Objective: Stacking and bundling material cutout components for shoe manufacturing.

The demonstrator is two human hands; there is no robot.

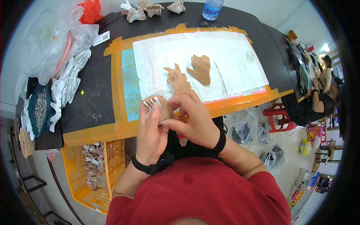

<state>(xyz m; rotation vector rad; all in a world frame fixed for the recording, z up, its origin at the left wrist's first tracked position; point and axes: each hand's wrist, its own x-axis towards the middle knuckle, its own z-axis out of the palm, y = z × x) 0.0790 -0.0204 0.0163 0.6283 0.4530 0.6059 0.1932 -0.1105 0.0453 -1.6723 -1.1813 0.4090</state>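
Note:
My left hand (152,129) grips a small layered piece (153,106) of tan and white cut-outs, fanned at its top edge. Thumb and fingers of my right hand (193,118) pinch the same piece from the right. Both hands hover over the table's near edge, just in front of a white sheet (225,56) taped down with orange tape (120,75). On that sheet lie a tan animal-shaped cut-out (178,78) and a small stack of similar ones (201,70).
An orange crate (112,157) with several finished pieces stands below the table at left. White cut-outs (69,82), plastic bags (52,33) and a dark tray (37,108) crowd the left side. Finished pieces (146,9) and a water bottle (212,8) sit at the far edge. Another person (322,97) sits at right.

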